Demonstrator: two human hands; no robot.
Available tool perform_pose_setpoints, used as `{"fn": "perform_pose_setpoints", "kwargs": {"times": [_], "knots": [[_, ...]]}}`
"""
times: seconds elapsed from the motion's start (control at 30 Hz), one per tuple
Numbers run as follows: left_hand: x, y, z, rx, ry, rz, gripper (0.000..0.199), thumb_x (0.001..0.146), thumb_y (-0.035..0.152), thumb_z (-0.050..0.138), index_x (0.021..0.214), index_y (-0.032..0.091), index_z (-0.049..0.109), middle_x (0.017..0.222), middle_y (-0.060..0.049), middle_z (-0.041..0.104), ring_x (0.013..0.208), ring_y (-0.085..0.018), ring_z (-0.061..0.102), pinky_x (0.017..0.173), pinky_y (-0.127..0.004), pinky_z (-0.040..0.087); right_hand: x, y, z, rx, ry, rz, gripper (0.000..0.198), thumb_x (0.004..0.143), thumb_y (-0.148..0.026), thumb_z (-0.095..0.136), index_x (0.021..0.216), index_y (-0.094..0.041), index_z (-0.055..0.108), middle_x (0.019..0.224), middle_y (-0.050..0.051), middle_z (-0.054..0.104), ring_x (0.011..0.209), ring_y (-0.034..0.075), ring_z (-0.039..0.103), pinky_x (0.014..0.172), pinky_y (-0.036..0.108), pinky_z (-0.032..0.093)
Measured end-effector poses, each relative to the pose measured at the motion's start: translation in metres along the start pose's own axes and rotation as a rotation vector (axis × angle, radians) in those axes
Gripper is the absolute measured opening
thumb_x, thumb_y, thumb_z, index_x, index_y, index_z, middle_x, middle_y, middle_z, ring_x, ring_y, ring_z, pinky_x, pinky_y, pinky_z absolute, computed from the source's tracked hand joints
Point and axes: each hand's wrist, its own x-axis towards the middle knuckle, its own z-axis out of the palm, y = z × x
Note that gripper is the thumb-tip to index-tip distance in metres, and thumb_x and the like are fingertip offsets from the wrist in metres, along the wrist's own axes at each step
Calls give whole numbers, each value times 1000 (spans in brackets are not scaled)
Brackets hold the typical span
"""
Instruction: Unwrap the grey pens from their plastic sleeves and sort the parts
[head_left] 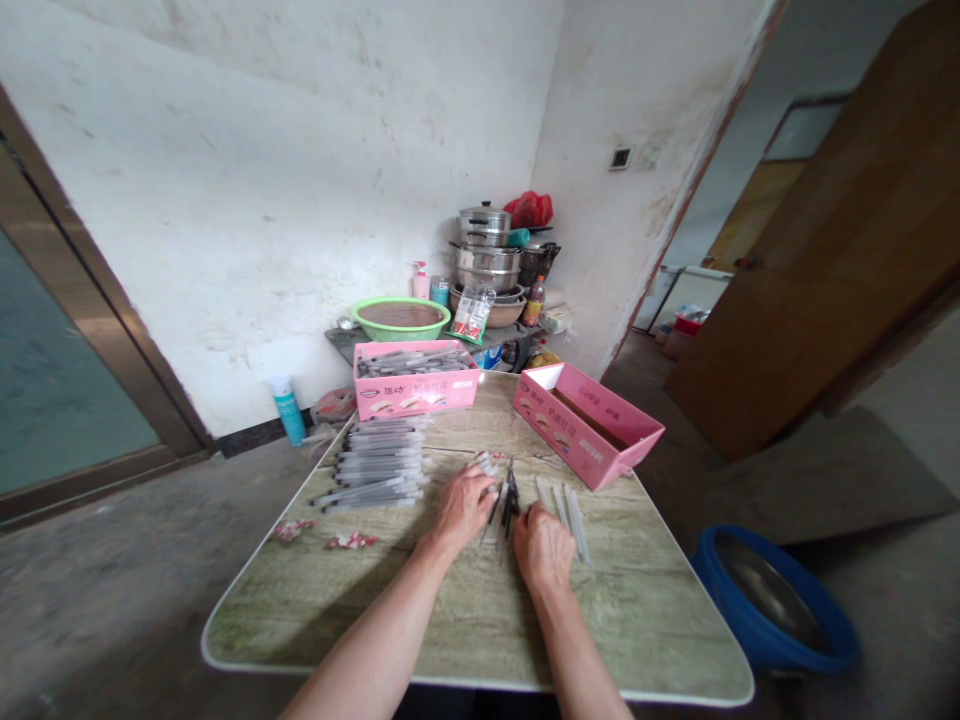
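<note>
My left hand (466, 505) is closed near the middle of the table, its fingers curled about pale pen tubes (486, 462) whose ends show past the fingertips. Between my hands lies a loose bunch of slim black pen parts (510, 495). My right hand (544, 548) is closed beside that bunch; its fingers hide whatever they grip. Just right of it are several translucent pen tubes (574, 520) in a row. To the left, a stack of grey pens with black ends (382, 465) lies in front of a pink box (416, 393) filled with similar pens.
A second pink box (589, 425) stands tilted at the table's right rear. Behind the wooden-patterned table (300, 610), a shelf bears a green basin (400, 330) and stacked pots (487, 265). A blue tub (832, 640) is on the floor at right, a spray can (288, 412) at left.
</note>
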Motion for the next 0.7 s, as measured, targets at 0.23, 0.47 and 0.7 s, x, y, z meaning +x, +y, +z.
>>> {"fn": "perform_pose_setpoints", "kwargs": {"times": [0.23, 0.47, 0.7], "knots": [[2, 5, 0, -104, 1, -29, 20, 79, 18, 59, 94, 20, 72, 91, -7, 68, 86, -20, 62, 80, -33, 47, 1, -1, 2, 5, -7, 8, 21, 87, -19, 43, 84, -14, 63, 72, 13, 72, 68, 24, 70, 55, 25, 42], [7, -2, 4, -664, 9, -304, 32, 83, 41, 55, 93, 14, 68, 74, -7, 68, 57, -16, 60, 50, -25, 45, -2, 0, 11, 200, 227, -166, 20, 90, -26, 47, 86, -17, 64, 64, 6, 69, 56, 17, 65, 50, 22, 32], [9, 3, -7, -1070, -9, -456, 45, 69, 51, 69, 84, 9, 61, 73, -8, 67, 53, -12, 59, 43, -19, 40, -5, -2, 19, 353, 286, -346, 22, 91, -27, 46, 84, -15, 64, 62, 5, 68, 52, 13, 62, 50, 21, 29]]}}
